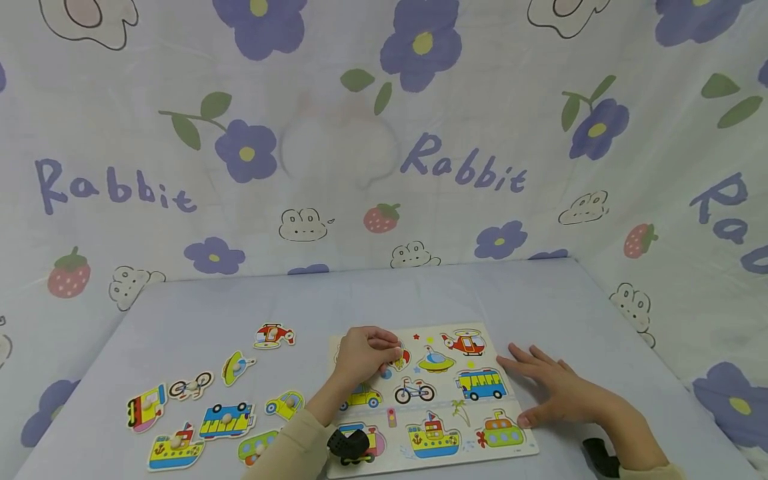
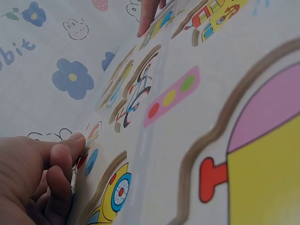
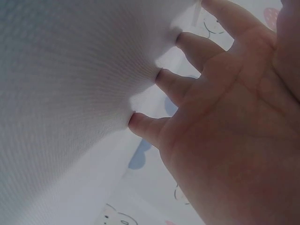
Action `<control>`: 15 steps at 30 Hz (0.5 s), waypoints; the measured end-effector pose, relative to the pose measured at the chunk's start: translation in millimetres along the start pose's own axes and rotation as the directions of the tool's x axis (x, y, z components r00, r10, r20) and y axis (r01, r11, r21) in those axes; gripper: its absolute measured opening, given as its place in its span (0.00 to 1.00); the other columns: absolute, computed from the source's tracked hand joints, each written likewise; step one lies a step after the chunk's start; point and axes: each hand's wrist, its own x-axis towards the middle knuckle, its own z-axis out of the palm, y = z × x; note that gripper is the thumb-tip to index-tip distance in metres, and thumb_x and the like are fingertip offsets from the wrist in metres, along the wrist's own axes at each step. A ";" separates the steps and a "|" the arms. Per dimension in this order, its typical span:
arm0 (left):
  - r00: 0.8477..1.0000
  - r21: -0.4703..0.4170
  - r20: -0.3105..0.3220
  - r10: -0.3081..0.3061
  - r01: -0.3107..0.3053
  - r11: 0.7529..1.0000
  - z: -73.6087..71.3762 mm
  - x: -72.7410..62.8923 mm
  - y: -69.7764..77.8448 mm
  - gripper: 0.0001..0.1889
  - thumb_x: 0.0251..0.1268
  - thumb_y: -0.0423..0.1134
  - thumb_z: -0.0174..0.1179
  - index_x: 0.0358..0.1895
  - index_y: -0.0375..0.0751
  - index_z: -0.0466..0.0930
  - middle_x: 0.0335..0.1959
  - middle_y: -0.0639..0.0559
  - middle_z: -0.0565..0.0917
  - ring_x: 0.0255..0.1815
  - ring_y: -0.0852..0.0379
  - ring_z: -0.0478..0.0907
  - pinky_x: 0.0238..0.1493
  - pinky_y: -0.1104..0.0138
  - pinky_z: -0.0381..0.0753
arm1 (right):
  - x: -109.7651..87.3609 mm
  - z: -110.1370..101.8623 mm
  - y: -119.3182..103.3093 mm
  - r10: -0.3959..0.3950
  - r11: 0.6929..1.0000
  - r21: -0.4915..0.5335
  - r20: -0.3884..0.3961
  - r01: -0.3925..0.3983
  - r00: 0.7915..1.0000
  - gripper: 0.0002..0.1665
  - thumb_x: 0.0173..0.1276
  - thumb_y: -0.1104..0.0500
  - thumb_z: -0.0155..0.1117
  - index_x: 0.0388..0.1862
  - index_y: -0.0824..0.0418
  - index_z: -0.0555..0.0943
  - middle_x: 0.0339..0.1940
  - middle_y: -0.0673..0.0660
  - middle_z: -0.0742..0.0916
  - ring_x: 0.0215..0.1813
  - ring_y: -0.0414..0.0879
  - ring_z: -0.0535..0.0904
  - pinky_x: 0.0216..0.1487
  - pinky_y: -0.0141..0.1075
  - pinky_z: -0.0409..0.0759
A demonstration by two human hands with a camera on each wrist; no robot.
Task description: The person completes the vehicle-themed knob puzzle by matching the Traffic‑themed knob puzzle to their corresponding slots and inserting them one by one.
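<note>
A wooden puzzle board [image 1: 474, 453] with vehicle pictures in its recesses lies on the table. Over its upper left part, my left hand [image 1: 365, 357] has bent fingers and pinches a small puzzle piece [image 1: 401, 361] with red and yellow on it. The fingers hide most of that piece, so its picture cannot be made out. In the left wrist view, the left hand [image 2: 33, 173] has thumb and index finger close together at the board's surface. My right hand [image 1: 561, 393] is spread at the board's right edge, thumb by the edge. Its fingertips press the tabletop in the right wrist view.
Several knobbed puzzle pieces lie left of the board: a helicopter [image 1: 274, 336], flying saucer [image 1: 236, 368], bicycle [image 1: 191, 386], train [image 1: 147, 407], bus [image 1: 227, 421], car [image 1: 285, 404], ship [image 1: 175, 449] and submarine [image 1: 257, 447]. A patterned curtain [image 1: 336, 167] hangs behind.
</note>
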 end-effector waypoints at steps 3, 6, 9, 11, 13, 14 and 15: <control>1.000 0.001 0.003 -0.006 0.006 1.000 0.2 0.1 -0.3 0.07 0.56 0.37 0.73 0.37 0.43 0.86 0.28 0.56 0.87 0.13 0.58 0.76 0.17 0.71 0.72 | -0.2 0.4 0.3 0.002 1.000 -0.003 -0.001 -0.002 1.000 0.62 0.40 0.34 0.80 0.75 0.49 0.67 0.78 0.64 0.58 0.75 0.72 0.37 0.62 0.73 0.32; 1.000 0.004 0.003 -0.008 0.008 1.000 -0.1 -0.1 -0.6 0.08 0.56 0.37 0.73 0.37 0.43 0.86 0.28 0.56 0.87 0.13 0.57 0.77 0.17 0.71 0.73 | -0.3 0.4 0.5 0.000 1.000 -0.003 -0.003 0.000 1.000 0.62 0.40 0.34 0.80 0.75 0.49 0.67 0.78 0.63 0.58 0.75 0.72 0.38 0.62 0.73 0.32; 1.000 0.002 0.004 -0.010 0.010 1.000 -0.7 -0.5 -0.5 0.07 0.56 0.37 0.73 0.37 0.43 0.86 0.28 0.56 0.87 0.13 0.57 0.77 0.18 0.70 0.73 | -0.6 0.3 0.4 -0.005 1.000 0.000 -0.004 0.005 1.000 0.62 0.40 0.34 0.80 0.75 0.49 0.67 0.78 0.63 0.58 0.75 0.72 0.38 0.62 0.73 0.32; 1.000 0.003 0.003 -0.009 0.009 1.000 -0.9 -1.0 0.0 0.08 0.57 0.37 0.73 0.37 0.44 0.86 0.28 0.56 0.87 0.13 0.58 0.76 0.17 0.70 0.73 | -0.8 0.4 0.4 -0.007 1.000 0.002 -0.005 0.007 1.000 0.62 0.40 0.35 0.80 0.75 0.49 0.67 0.78 0.63 0.58 0.75 0.72 0.38 0.62 0.73 0.32; 1.000 0.001 0.005 -0.004 0.004 1.000 -1.0 -1.6 0.6 0.07 0.57 0.37 0.73 0.37 0.43 0.86 0.28 0.56 0.87 0.13 0.58 0.76 0.17 0.71 0.73 | -0.8 0.5 0.6 -0.005 1.000 -0.001 -0.004 0.005 1.000 0.62 0.40 0.35 0.80 0.75 0.49 0.67 0.78 0.62 0.58 0.76 0.71 0.37 0.62 0.73 0.32; 1.000 0.001 0.006 -0.002 0.002 1.000 -1.1 -2.1 1.0 0.07 0.57 0.37 0.73 0.38 0.43 0.86 0.28 0.56 0.87 0.13 0.58 0.76 0.17 0.71 0.73 | -0.8 0.5 0.8 -0.001 1.000 -0.004 -0.004 0.001 1.000 0.62 0.40 0.34 0.80 0.75 0.49 0.67 0.78 0.62 0.58 0.76 0.71 0.37 0.62 0.73 0.32; 1.000 0.001 0.007 0.003 -0.003 1.000 -1.2 -2.4 1.3 0.07 0.57 0.37 0.73 0.38 0.43 0.86 0.28 0.56 0.87 0.13 0.58 0.76 0.17 0.71 0.73 | -0.7 0.4 0.9 0.002 1.000 -0.006 -0.005 -0.002 1.000 0.62 0.40 0.34 0.80 0.75 0.49 0.67 0.79 0.61 0.58 0.76 0.71 0.37 0.62 0.73 0.32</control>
